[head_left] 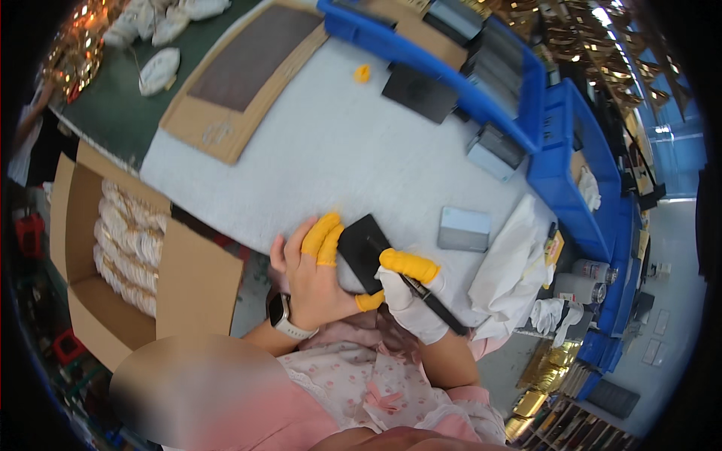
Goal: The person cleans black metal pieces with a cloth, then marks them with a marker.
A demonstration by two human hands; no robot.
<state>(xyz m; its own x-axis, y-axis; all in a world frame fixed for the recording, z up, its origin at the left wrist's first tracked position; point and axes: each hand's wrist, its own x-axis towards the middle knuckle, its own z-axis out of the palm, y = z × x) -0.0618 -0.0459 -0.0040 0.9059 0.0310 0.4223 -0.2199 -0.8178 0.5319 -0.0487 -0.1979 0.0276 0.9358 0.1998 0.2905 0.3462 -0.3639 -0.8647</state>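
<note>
My left hand (317,276), with yellow finger cots on some fingertips and a watch on the wrist, grips a flat black rectangular plate (359,248) by its left and near edges. In my right hand (410,293), which wears a white glove with yellow cots, is a black marker pen (436,304). Its tip end points at the plate's right side; whether it touches the surface I cannot tell. To the right, a light-blue and grey block (464,228) lies on the pale tabletop (301,165). Beside that is a crumpled white cloth (511,263).
Blue bins (451,75) holding dark plates line the far right. Another dark plate (420,93) and a yellow finger cot (362,73) lie farther back. A cardboard sheet (203,135) is at far left; an open carton (192,274) with white bundles stands left, below the table edge.
</note>
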